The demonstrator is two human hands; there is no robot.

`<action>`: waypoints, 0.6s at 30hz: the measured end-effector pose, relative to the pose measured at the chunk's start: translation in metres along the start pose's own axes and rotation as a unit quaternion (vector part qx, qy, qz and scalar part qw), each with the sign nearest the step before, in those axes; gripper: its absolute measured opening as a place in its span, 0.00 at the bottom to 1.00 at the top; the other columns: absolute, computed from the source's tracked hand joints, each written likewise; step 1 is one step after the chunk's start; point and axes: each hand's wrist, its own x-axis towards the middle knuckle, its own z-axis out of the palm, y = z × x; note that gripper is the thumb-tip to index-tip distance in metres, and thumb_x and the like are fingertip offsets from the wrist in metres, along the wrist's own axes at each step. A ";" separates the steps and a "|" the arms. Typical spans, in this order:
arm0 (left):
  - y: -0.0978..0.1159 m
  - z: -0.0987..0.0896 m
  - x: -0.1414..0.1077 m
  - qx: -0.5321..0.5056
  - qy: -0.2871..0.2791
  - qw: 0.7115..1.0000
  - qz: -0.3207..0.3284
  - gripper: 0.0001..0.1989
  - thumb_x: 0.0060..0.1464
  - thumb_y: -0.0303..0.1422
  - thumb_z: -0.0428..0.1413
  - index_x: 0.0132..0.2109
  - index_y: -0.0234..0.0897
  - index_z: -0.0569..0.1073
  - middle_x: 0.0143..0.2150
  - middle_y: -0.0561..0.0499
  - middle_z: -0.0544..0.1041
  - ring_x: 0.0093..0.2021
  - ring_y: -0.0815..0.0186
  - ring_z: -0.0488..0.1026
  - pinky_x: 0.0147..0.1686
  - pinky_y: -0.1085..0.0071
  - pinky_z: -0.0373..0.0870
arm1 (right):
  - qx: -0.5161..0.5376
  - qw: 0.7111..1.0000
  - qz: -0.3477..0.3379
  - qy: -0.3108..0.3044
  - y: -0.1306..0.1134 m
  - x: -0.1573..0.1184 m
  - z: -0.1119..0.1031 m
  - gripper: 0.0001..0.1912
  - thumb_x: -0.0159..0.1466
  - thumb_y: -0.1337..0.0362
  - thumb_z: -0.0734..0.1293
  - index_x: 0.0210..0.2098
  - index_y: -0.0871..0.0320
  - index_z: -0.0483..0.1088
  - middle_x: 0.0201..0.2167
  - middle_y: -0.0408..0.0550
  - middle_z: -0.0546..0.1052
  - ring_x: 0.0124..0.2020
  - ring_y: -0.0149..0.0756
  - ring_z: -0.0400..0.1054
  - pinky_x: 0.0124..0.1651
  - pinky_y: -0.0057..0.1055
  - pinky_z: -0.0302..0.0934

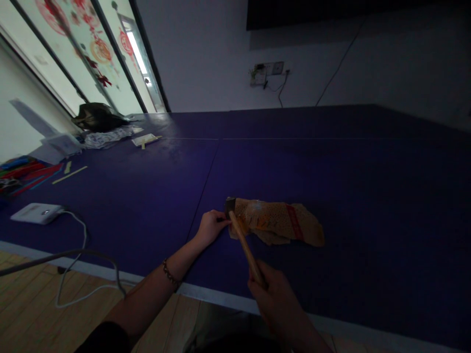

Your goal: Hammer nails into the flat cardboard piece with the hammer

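My right hand [274, 289] is wrapped round the wooden handle of a hammer [247, 247]. The dark hammer head sits over the left end of a flattened brown paper bag [274, 220] with a red band and an orange patch. Close against the hammer head, my left hand [212, 226] is closed, thumb and fingers pinched at the bag's left edge. What lies between those fingertips is hidden by the hammer head and too dim to make out.
A white power bank [37, 213] with a white cable [85, 230] lies at the table's left front. Coloured strips [27, 171], a white pad [145, 139] and a dark bag [97, 116] are on the purple table [176, 186]. Wall sockets [272, 68] are behind.
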 end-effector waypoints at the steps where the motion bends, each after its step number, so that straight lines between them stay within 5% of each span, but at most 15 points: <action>1: 0.000 0.000 0.000 0.002 -0.001 1.000 0.001 0.03 0.44 0.27 0.58 0.28 0.36 0.78 0.29 0.52 0.78 0.29 0.67 0.73 0.30 0.75 0.66 | -0.006 1.000 0.001 -0.004 -0.001 0.000 0.000 0.03 0.49 0.65 0.56 0.20 0.56 0.58 0.17 0.39 0.60 0.21 0.32 0.56 0.24 0.26 0.49; 12: -0.004 0.002 -0.001 -0.025 -0.020 0.999 0.003 0.07 0.47 0.28 0.56 0.33 0.36 0.78 0.34 0.51 0.78 0.35 0.64 0.73 0.36 0.73 0.68 | 0.007 0.999 -0.031 0.011 0.007 0.000 0.007 0.04 0.50 0.68 0.57 0.20 0.56 0.59 0.16 0.38 0.60 0.20 0.30 0.56 0.24 0.25 0.48; 18: -0.002 0.002 0.001 -0.017 -0.004 1.000 0.010 0.04 0.45 0.27 0.58 0.31 0.37 0.77 0.34 0.51 0.79 0.36 0.65 0.73 0.39 0.71 0.67 | 0.073 0.996 -0.048 0.009 0.004 -0.012 -0.011 0.05 0.51 0.64 0.58 0.22 0.57 0.63 0.17 0.39 0.63 0.21 0.32 0.58 0.23 0.26 0.51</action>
